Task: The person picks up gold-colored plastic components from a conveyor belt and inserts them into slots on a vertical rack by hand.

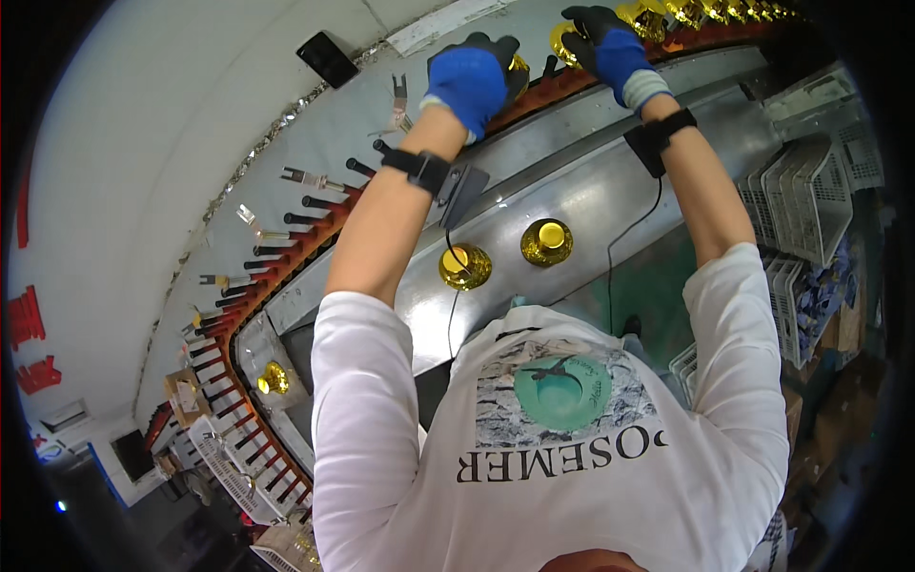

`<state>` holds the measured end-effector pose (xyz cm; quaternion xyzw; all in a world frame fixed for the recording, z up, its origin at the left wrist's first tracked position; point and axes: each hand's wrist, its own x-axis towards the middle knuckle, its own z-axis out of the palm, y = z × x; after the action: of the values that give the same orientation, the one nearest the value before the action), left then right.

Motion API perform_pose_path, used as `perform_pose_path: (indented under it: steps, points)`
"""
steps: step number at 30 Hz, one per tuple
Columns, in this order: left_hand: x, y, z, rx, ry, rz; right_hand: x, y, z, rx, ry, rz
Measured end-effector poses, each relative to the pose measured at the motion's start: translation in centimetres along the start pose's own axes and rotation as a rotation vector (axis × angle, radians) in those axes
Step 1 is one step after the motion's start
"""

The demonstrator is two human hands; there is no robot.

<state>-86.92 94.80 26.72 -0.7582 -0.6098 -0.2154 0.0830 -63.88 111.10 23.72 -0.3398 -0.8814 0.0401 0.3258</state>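
Left hand [474, 81]: gloved, over first gold jar [518, 65], mostly hidden; grip, I cannot tell. Right hand [610, 50]: gloved, fingers overlapping second gold jar [560, 46] on the far peg row; clamped or merely touching, I cannot tell. Risks: a loose hold could drop either; the left wrist cable [449, 238], hanging over one bench jar [467, 273], might snag and topple it. Surroundings: another bench jar [547, 248], black phone [327, 59], white baskets [810, 205]. Obstacles: crowded black pegs [319, 202].

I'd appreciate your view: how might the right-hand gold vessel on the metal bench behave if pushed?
The gold vessel looks slippery, given its glossy surface. It would probably slide on the smooth metal bench. Its round body suggests it might roll if toppled.
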Motion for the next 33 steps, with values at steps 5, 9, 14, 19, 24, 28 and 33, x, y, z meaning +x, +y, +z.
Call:
perform_pose_path:
  steps: [5,9,14,19,24,28,33]
  points:
    - [-6.9,2.3,-6.1,-0.241,0.165,-0.01,-6.3,-5.1,-3.2,0.107,0.137,-0.086]
    - [-18.0,3.0,-4.8,-0.33,-0.068,-0.096,-15.7,-10.7,-3.9,0.28,-0.233,-0.044]
    - [-28.6,1.8,3.1,-0.296,-0.422,-0.272,-25.6,-12.2,2.3,0.247,-0.542,0.026]
    - [-29.4,2.9,7.4,-0.168,-0.559,-0.303,-27.9,-11.5,5.5,0.117,-0.493,0.0]
    - [-25.3,5.3,3.4,-0.169,-0.532,-0.364,-25.0,-8.0,1.4,0.037,-0.479,-0.017]
    - [-11.9,7.2,-0.1,-0.233,-0.124,-0.032,-12.4,1.7,-3.3,-0.242,0.013,-0.008]
    - [6.8,8.1,0.3,-0.063,0.085,0.023,2.1,8.9,-6.5,-0.277,0.201,0.095]
